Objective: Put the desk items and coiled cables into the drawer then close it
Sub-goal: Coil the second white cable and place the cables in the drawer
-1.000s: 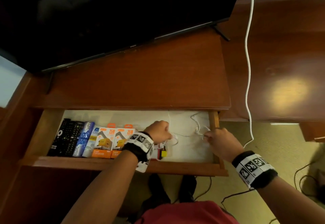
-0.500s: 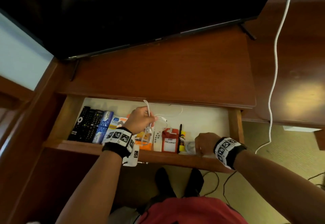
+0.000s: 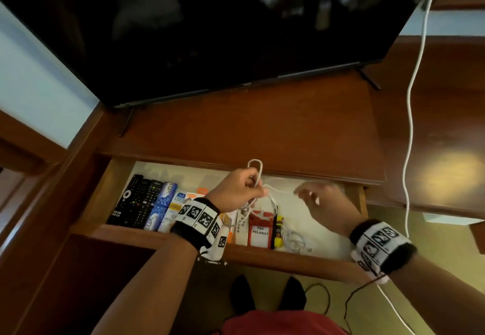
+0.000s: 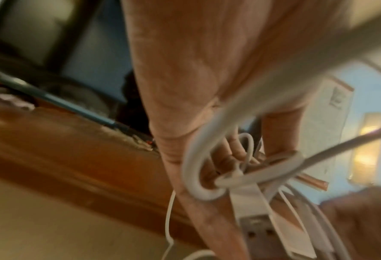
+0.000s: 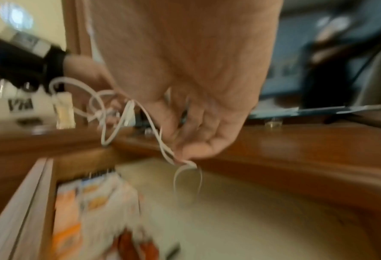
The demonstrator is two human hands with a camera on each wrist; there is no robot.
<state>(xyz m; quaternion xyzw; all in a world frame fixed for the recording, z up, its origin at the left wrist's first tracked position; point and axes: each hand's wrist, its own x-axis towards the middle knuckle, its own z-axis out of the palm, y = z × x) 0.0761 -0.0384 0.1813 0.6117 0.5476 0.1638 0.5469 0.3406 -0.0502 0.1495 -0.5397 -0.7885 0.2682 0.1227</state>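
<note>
The left hand (image 3: 237, 190) clamps its grip on a white USB cable (image 3: 256, 169), apparently bunching it into loops, at frame centre above the open drawer (image 3: 288, 257). The right hand (image 3: 324, 203) pinches the free end (image 5: 186, 164), likely feeding it across for coiling.

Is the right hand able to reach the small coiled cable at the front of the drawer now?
Probably yes. The coiled cable lies uncovered in the open drawer, just below the right hand. But its fingertips pinch the white cable, so it should release that first.
</note>
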